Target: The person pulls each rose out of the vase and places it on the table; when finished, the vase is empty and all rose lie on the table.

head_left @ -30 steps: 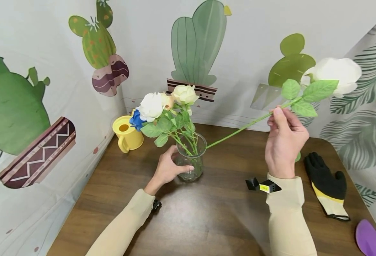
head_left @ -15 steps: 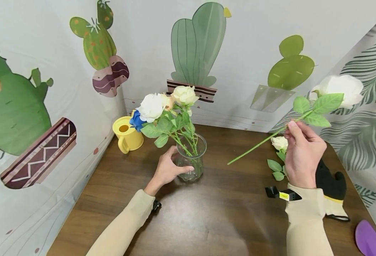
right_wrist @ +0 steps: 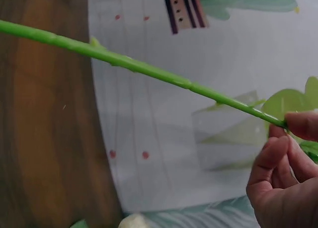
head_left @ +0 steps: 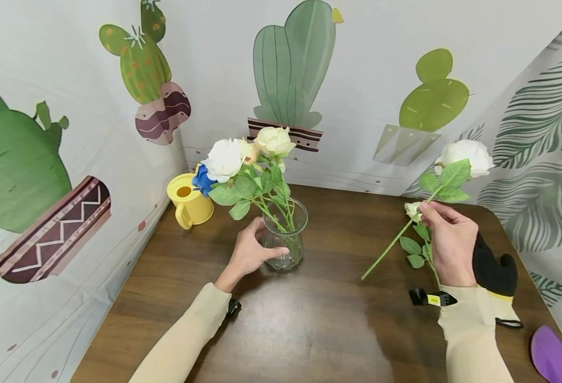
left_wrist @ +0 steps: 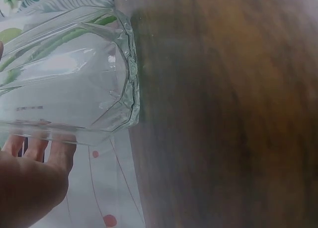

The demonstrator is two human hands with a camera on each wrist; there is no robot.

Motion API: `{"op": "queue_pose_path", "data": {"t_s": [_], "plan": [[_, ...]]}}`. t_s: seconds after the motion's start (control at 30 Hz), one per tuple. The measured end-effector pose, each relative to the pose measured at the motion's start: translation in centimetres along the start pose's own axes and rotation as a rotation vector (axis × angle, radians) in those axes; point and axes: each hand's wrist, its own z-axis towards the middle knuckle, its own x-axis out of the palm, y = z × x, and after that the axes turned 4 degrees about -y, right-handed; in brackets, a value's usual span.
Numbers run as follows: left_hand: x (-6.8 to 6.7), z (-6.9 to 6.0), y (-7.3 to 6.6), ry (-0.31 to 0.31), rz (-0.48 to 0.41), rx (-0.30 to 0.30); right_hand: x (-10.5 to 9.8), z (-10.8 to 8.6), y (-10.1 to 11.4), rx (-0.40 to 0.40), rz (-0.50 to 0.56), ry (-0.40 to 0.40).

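Note:
A white rose (head_left: pixel 466 157) with a long green stem (right_wrist: pixel 149 70) is pinched between the thumb and fingers of my right hand (head_left: pixel 450 242). Its stem slants down to the left, the lower end free of the vase. My left hand (head_left: pixel 249 250) grips the clear glass vase (head_left: pixel 285 260) around its side, thumb in front, other fingers behind the glass. In the left wrist view, fingertips touch the faceted vase wall (left_wrist: pixel 64 89). Inside the vase stand a white rose (head_left: pixel 224 160), a cream rose (head_left: pixel 275 141), a peach flower (head_left: pixel 250 152) and a blue flower (head_left: pixel 203 180).
A yellow watering can (head_left: pixel 196 207) stands left of the vase. Under and beside my right hand lie another cream rose (head_left: pixel 412 210) and a black-and-yellow work glove (head_left: pixel 496 266). A purple object (head_left: pixel 551 354) sits at the wooden table's (head_left: pixel 309 319) right edge. Cactus-printed cloth hangs behind.
My right hand has moved right and downward with the white rose, its stem coming away from the vase rim. The left hand stays on the vase.

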Motion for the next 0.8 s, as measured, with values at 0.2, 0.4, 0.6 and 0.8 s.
{"op": "queue_pose_path", "data": {"t_s": [0.2, 0.4, 0.6, 0.8], "plan": [[0.0, 0.0, -0.3, 0.001, -0.013, -0.012, -2.0, 0.9, -0.9, 0.067, -0.260, 0.053], [-0.1, 0.0, -0.2, -0.002, -0.020, -0.012, -3.7, 2.3, -2.2, 0.078, -0.537, 0.184], [0.0, 0.0, 0.0, -0.001, -0.012, -0.008, -5.6, 3.8, -3.3, 0.041, -0.849, 0.412], [0.0, -0.1, -0.1, -0.001, -0.016, -0.017, -6.5, 4.8, -3.8, 0.085, -0.957, 0.553]]}}
